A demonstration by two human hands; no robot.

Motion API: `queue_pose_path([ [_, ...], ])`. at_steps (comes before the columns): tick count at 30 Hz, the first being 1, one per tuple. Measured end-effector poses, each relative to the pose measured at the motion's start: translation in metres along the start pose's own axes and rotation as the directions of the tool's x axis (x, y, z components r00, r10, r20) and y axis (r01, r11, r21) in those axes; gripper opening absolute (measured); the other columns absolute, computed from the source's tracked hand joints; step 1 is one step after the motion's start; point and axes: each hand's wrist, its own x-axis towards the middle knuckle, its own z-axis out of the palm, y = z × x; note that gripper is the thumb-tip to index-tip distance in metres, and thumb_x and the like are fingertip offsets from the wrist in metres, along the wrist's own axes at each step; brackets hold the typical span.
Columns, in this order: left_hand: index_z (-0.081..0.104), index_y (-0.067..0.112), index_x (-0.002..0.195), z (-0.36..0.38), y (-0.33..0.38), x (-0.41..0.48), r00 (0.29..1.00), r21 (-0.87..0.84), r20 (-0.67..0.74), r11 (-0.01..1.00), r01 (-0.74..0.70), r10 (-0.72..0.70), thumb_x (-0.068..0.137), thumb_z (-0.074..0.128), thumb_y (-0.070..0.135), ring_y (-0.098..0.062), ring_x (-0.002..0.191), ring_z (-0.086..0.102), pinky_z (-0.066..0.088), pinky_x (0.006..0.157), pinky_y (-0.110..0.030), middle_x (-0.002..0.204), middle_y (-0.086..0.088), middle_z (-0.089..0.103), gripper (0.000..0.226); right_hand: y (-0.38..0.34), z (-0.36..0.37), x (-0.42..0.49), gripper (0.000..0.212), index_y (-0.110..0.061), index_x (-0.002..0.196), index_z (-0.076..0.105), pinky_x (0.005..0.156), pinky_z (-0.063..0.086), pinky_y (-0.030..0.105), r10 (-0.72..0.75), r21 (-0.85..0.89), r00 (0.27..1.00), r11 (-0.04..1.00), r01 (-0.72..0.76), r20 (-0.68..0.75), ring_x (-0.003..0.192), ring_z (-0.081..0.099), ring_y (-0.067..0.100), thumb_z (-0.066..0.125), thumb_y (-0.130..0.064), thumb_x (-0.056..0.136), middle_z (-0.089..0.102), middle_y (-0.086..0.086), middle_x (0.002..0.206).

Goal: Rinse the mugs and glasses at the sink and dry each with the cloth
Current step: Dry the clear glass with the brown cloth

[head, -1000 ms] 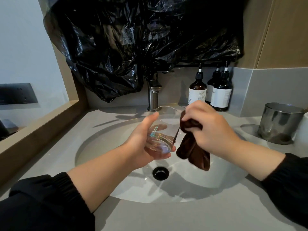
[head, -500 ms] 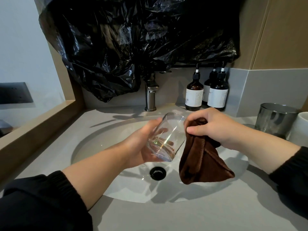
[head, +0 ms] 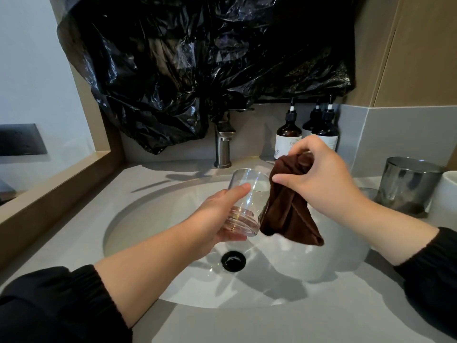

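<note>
The glass (head: 254, 201) is up over the sink (head: 138, 219), clear of the basin and tilted, mouth up and away, thick base toward the palm. The left hand (head: 217, 221) grips it, thumb along the near wall, fingers curled under the base. Right against the glass's right side hangs the cloth (head: 289, 209), brown and bunched, its lower corner drooping toward the basin. The right hand (head: 321, 184) pinches the cloth's top, fingers curled round the gathered folds, thumb pointing left toward the glass rim. Both black sleeves are pushed back, forearms bare.

Below the glass sits the black drain (head: 234, 260) in the white basin. Behind stands the tap (head: 223, 147), steel, on the grey counter (head: 247, 325). To its right, three dark pump bottles (head: 288, 139) stand against the back wall, partly hidden by the right hand. Above it all, a crumpled black bag (head: 197, 58) covers the wall. Far right on the counter stands a metal cup (head: 408, 186), with a white vessel (head: 445, 196) just beside it, cut off by the edge.
</note>
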Motion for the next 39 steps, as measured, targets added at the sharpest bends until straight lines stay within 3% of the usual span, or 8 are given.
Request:
queue_pose_path([
  [6, 0.054, 0.017, 0.124, 0.002, 0.002, -0.003, 0.999, -0.185, 0.021, 0.982, -0.037, 0.042, 0.086, 0.060, 0.044, -0.028, 0.071, 0.068, 0.056, 0.071, -0.037, 0.082, -0.015, 0.070, 0.047, 0.002, 0.019, -0.018, 0.033, -0.005, 0.093, 0.066, 0.091, 0.033, 0.004, -0.400, -0.067, 0.913, 0.916, 0.396, -0.073, 0.099, 0.048, 0.002, 0.082, -0.022, 0.068, 0.054, 0.001, 0.108],
  [10, 0.052, 0.015, 0.129, -0.003, 0.002, 0.000, 0.999, -0.278, -0.014, 0.960, -0.035, 0.032, 0.077, 0.070, 0.052, -0.034, 0.091, 0.068, 0.054, 0.085, -0.044, 0.113, -0.023, 0.065, 0.067, 0.006, 0.026, -0.026, 0.034, -0.004, 0.105, 0.065, 0.101, 0.033, 0.010, -0.460, 0.000, 0.888, 0.888, 0.460, 0.017, 0.115, 0.049, 0.006, 0.072, -0.022, 0.077, 0.052, 0.004, 0.129],
  [14, 0.054, 0.019, 0.129, -0.001, 0.001, -0.001, 0.999, -0.267, 0.011, 0.963, -0.044, 0.048, 0.079, 0.067, 0.054, -0.032, 0.097, 0.067, 0.054, 0.085, -0.043, 0.123, -0.022, 0.062, 0.063, 0.006, 0.029, -0.030, 0.027, 0.003, 0.105, 0.066, 0.100, 0.042, 0.025, -0.673, -0.115, 0.737, 0.729, 0.675, 0.058, 0.112, 0.054, 0.022, 0.069, -0.004, 0.079, 0.058, 0.016, 0.120],
  [20, 0.053, 0.017, 0.125, 0.009, 0.000, -0.001, 0.999, -0.192, 0.015, 0.981, -0.033, 0.037, 0.091, 0.054, 0.047, -0.030, 0.084, 0.068, 0.055, 0.076, -0.039, 0.107, -0.017, 0.067, 0.045, -0.003, 0.030, -0.014, 0.020, -0.012, 0.098, 0.073, 0.095, 0.042, 0.024, -0.422, 0.027, 0.902, 0.905, 0.426, -0.091, 0.104, 0.056, 0.016, 0.072, -0.012, 0.079, 0.062, 0.000, 0.107],
  [29, 0.063, 0.008, 0.098, 0.005, 0.000, -0.001, 0.997, -0.225, 0.050, 0.973, -0.050, 0.063, 0.092, 0.047, 0.052, -0.021, 0.073, 0.057, 0.048, 0.084, -0.039, 0.077, -0.008, 0.063, 0.047, -0.009, 0.034, -0.033, 0.016, 0.001, 0.092, 0.072, 0.072, 0.044, 0.032, -0.807, -0.079, 0.578, 0.572, 0.816, 0.121, 0.081, 0.055, 0.033, 0.067, 0.008, 0.079, 0.064, 0.017, 0.091],
  [31, 0.061, 0.008, 0.104, 0.005, 0.002, -0.003, 0.997, -0.290, 0.067, 0.957, -0.025, 0.047, 0.083, 0.054, 0.053, -0.023, 0.079, 0.055, 0.047, 0.082, -0.038, 0.085, -0.011, 0.060, 0.050, -0.006, 0.032, -0.029, 0.013, 0.001, 0.091, 0.072, 0.073, 0.045, 0.033, -0.793, -0.062, 0.602, 0.599, 0.799, 0.096, 0.081, 0.056, 0.032, 0.067, 0.005, 0.080, 0.063, 0.016, 0.091],
  [35, 0.058, 0.004, 0.117, 0.002, 0.006, -0.004, 0.999, -0.397, 0.053, 0.917, 0.025, -0.005, 0.084, 0.056, 0.053, -0.030, 0.076, 0.066, 0.053, 0.074, -0.038, 0.093, -0.020, 0.066, 0.060, 0.010, 0.021, -0.011, 0.010, 0.001, 0.089, 0.069, 0.080, 0.048, 0.034, -0.615, -0.038, 0.786, 0.789, 0.614, -0.066, 0.085, 0.058, 0.029, 0.068, -0.005, 0.080, 0.058, 0.012, 0.090],
  [39, 0.056, 0.004, 0.119, -0.004, 0.008, -0.005, 0.996, -0.478, 0.083, 0.878, 0.016, 0.026, 0.085, 0.053, 0.055, -0.029, 0.069, 0.066, 0.052, 0.068, -0.037, 0.089, -0.019, 0.066, 0.061, 0.014, 0.021, -0.022, 0.008, 0.004, 0.087, 0.067, 0.078, 0.046, 0.033, -0.722, -0.102, 0.689, 0.683, 0.724, 0.057, 0.083, 0.055, 0.027, 0.065, -0.002, 0.083, 0.060, 0.015, 0.090],
])
